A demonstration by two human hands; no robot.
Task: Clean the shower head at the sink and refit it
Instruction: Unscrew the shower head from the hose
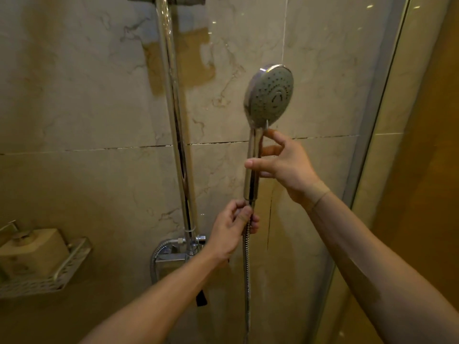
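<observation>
1. Right hand [285,167] grips the shower head [269,95] by its handle, upright beside the riser rail [173,108].
2. Left hand [233,229] pinches the hose [246,256] nut, apparently at the joint.
3. Sink not in view; whether cleaning is done cannot be told.

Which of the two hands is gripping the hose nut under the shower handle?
The left hand, the lower one, pinches the nut where the hose meets the handle; the right hand holds the shower head by its handle higher up.

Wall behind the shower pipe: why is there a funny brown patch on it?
It is odd. A ragged tan patch sits on the marble wall beside the chrome riser pipe, up high. It looks like leftover glue or staining; which one, I cannot tell.
</observation>
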